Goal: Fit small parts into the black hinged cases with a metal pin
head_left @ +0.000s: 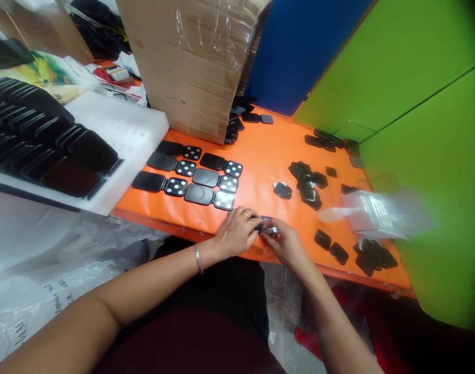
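Note:
My left hand (237, 231) and my right hand (286, 244) meet at the front edge of the orange table (261, 156). Both pinch a small black square part (264, 224) between their fingertips; it looks like it has a silvery piece on it. A ring sits on my left hand and a bangle on that wrist. Just beyond my left hand lie two rows of paired black parts (190, 176), each a glossy black square next to a dotted square.
A white foam tray (124, 135) with rows of black squares stands at the left. A cardboard box (190, 62) stands behind. Loose black pieces (307, 182) are scattered to the right, with more (372, 257) near a clear plastic item (378, 213). Green panels (417, 104) wall the right side.

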The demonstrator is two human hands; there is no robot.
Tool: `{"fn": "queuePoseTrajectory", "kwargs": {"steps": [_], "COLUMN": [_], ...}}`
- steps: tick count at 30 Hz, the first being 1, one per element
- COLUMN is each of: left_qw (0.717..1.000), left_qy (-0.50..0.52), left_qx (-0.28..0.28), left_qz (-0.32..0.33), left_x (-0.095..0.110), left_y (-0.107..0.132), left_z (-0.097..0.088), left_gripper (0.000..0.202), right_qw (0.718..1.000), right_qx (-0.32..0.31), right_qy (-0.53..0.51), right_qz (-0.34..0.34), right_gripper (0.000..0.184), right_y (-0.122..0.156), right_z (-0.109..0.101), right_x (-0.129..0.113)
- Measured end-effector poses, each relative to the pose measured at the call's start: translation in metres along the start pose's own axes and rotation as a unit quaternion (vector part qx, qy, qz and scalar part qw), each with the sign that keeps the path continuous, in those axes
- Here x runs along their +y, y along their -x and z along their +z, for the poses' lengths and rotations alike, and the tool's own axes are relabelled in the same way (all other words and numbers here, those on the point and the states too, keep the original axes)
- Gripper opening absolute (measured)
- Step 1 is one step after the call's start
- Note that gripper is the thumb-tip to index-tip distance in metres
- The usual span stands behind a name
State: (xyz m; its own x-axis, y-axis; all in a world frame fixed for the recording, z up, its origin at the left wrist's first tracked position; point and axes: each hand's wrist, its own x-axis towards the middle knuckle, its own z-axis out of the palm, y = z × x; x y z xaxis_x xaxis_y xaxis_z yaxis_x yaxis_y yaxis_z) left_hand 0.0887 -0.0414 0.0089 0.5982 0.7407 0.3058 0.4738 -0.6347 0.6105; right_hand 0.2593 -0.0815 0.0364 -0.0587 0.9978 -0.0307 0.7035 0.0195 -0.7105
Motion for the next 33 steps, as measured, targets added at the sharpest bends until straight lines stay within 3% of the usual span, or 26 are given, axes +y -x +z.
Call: {"fn": "queuePoseTrajectory", "kwargs": {"steps": [5, 10, 13, 17, 20, 24, 28, 30, 33], "left_qw": [1.0, 1.0, 1.0, 0.999, 0.999, 0.999, 0.997, 0.995, 0.993], "left_qy": [-0.003, -0.015, -0.023, -0.023, -0.017, -0.013, -0.037, -0.051, -0.065], "left_qx": [0.001, -0.006, -0.002, 0.006, 0.012, 0.007, -0.009, -0.014, -0.012], "left_qz": [0.008, 0.011, 0.019, 0.024, 0.024, 0.04, 0.071, 0.085, 0.097], "left_x": [0.001, 0.001, 0.0, -0.001, -0.001, -0.003, -0.007, -0.009, -0.012], "left_y": [0.001, 0.001, 0.001, 0.002, 0.002, 0.002, 0.003, 0.004, 0.005], "left_z": [-0.002, -0.003, -0.002, -0.001, -0.002, -0.003, -0.002, 0.0, 0.002], "left_gripper": [0.023, 0.019, 0.017, 0.017, 0.016, 0.017, 0.021, 0.022, 0.024], "right_qw": [0.995, 0.974, 0.963, 0.946, 0.938, 0.946, 0.969, 0.971, 0.984], "right_qx": [-0.087, -0.212, -0.253, -0.322, -0.347, -0.298, -0.083, -0.011, -0.009], "right_qy": [0.039, 0.013, 0.022, -0.001, -0.02, -0.109, -0.201, -0.203, -0.147], "right_qz": [-0.042, -0.08, -0.088, -0.036, 0.009, 0.067, 0.116, 0.126, 0.104], "right_gripper": [0.005, 0.007, 0.009, 0.008, 0.002, 0.016, 0.025, 0.026, 0.024], "right_y": [-0.012, -0.031, -0.041, -0.045, -0.032, 0.0, 0.024, 0.027, 0.023], "right_z": [-0.017, -0.035, -0.04, -0.045, -0.051, -0.063, -0.059, -0.05, -0.035], "right_x": [-0.006, -0.01, -0.013, -0.017, -0.013, -0.001, 0.013, 0.018, 0.021]}}
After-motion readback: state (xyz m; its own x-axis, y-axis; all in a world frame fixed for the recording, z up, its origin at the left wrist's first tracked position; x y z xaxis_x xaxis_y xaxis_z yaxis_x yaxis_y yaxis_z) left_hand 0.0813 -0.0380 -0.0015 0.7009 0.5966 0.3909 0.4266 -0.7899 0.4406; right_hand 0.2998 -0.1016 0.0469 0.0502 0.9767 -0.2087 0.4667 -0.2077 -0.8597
